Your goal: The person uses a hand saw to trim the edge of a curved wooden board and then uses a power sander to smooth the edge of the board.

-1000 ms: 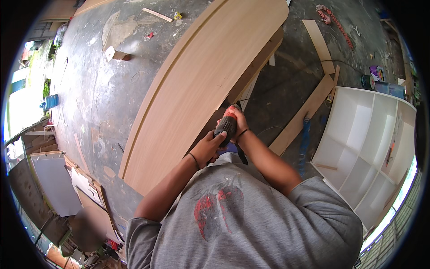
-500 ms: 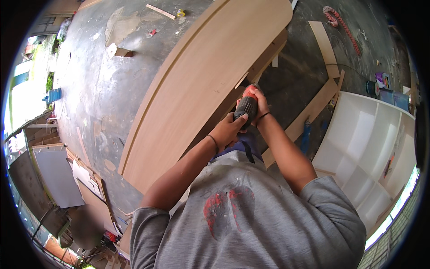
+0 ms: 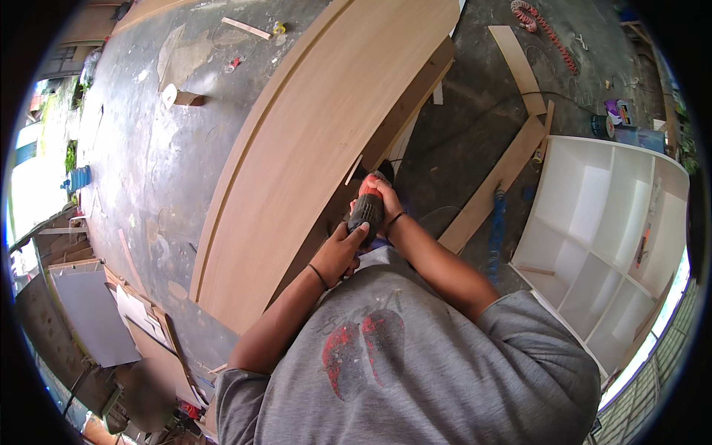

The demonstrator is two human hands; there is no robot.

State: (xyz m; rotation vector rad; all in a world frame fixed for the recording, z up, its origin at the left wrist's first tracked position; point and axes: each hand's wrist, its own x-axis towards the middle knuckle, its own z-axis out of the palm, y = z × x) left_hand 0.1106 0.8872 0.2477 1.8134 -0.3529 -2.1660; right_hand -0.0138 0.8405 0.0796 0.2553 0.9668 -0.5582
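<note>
Both my hands are closed around a red and black handheld power tool [image 3: 366,211]. My left hand [image 3: 337,254] grips its dark rear body, nearest to me. My right hand [image 3: 389,202] wraps the red front part. The tool's working end is dark and hard to make out. It sits by the right-hand edge of a long, pale wooden panel piece [image 3: 297,159] with a rounded far end. Along that edge, a thin strip of wood [image 3: 354,170] sticks up just beyond the tool. Shadow hides the piece's lower side.
At the right stands a white shelf unit [image 3: 564,178] with several compartments. Long boards [image 3: 493,185] lie on the floor between it and me. A coiled red hose [image 3: 552,33] is far right. Sheets and boards [image 3: 96,311] lean at left; a roll [image 3: 172,96] lies beyond the panel.
My hands and the tool have shifted left and toward me along the panel's edge. The whole view has also moved slightly. Both hands keep their grip.
</note>
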